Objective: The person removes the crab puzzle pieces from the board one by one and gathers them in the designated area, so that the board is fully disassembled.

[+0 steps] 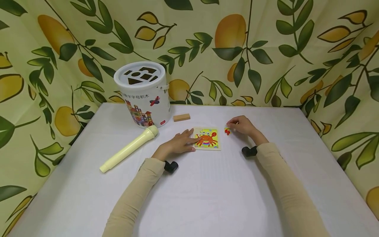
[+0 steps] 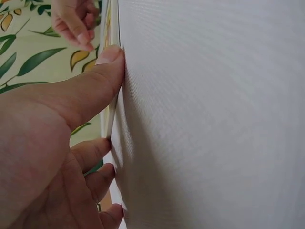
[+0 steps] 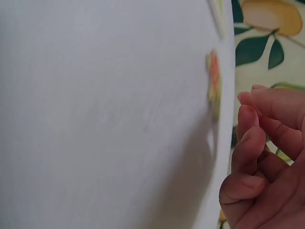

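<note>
Crab puzzle board (image 1: 207,144) lies flat mid-surface (image 1: 189,194); left hand (image 1: 178,144) is at its left side, fingers extended, index reaching onto the picture, thumb at the lower-left corner; nothing gripped there. Small red-and-yellow puzzle piece (image 1: 227,131) lies on the surface just right of the board, apart from it; right hand (image 1: 242,125) hovers beside the piece, fingers loosely bent; right wrist view shows the fingertips clear of the piece, nothing visible in them. Wooden block (image 1: 182,117) sits up and left of the board; white bucket (image 1: 148,105) stands upright at the back left, shape cutouts in its lid; pale yellow stick (image 1: 128,149) lies diagonally in front, knobbed end near the bucket's base.
</note>
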Available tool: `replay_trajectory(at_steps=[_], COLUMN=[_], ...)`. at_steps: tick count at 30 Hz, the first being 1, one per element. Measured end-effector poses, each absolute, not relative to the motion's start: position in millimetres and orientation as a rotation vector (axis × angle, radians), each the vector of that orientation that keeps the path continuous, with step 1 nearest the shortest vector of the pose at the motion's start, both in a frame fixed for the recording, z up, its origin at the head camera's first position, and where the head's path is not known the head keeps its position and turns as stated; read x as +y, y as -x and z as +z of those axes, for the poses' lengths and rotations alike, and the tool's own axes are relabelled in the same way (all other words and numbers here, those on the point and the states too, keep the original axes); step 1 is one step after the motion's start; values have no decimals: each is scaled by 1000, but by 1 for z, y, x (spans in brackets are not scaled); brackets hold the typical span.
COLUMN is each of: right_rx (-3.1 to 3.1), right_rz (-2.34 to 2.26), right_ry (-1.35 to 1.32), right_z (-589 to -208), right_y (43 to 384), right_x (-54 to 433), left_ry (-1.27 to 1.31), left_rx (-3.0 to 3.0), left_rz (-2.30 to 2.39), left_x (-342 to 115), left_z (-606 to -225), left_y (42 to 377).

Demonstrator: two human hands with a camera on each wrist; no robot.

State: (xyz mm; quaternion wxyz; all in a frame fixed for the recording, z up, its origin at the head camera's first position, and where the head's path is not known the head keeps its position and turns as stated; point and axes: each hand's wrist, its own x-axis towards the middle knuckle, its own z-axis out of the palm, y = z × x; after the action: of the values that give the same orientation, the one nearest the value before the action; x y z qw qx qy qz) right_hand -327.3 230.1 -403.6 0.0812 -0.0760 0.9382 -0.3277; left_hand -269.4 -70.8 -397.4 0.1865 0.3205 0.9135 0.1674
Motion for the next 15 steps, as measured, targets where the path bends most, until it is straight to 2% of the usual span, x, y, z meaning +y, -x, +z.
replay_trajectory(at_steps=[9, 15], right_rx=[2700, 2699], right_rz=[-1005, -963], right_ry=[620, 727], right_z=[-399, -406], right_y=[318, 319], right_x=[171, 150], left_ry=[-913, -923], left_rx=[2583, 2589], left_rz=[457, 453], left_x=[-71, -72], left_z=[-399, -400], left_y=[270, 270])
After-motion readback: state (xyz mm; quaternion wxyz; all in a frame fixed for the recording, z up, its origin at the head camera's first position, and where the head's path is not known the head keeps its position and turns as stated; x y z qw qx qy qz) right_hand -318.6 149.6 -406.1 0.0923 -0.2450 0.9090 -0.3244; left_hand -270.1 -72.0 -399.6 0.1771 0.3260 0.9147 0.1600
